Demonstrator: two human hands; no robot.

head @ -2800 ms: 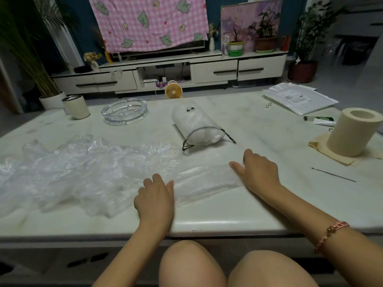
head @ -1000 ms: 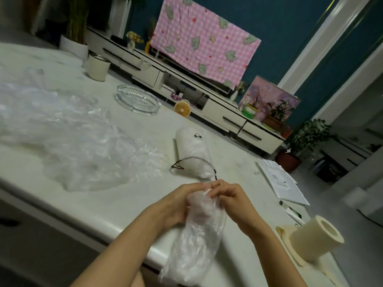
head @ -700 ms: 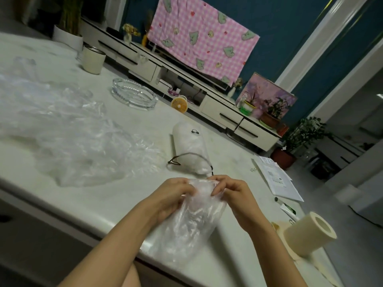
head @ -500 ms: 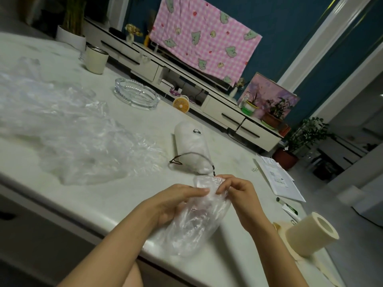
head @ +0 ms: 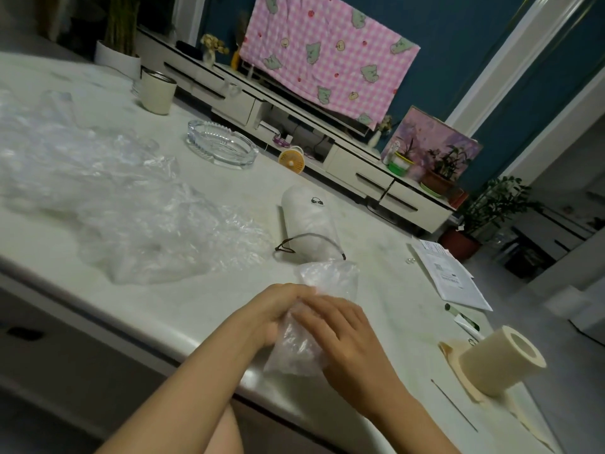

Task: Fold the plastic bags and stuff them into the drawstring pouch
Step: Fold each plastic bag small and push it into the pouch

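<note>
On a pale table [head: 389,257], with a pile [head: 131,208] of loose bags left of the stuffed pouch [head: 307,221], a folded bag [head: 294,353] was held over the near edge, gripped by the left hand [head: 275,309], the right hand [head: 347,335] pressed straight-fingered across it.

Pale table [head: 203,306] (bags [head: 131,208], pouch [head: 307,221], ashtray [head: 221,147])

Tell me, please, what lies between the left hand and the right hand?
In the head view, a crumpled clear plastic bag lies there; the left hand grips it and the right hand lays its fingers over it.
</note>
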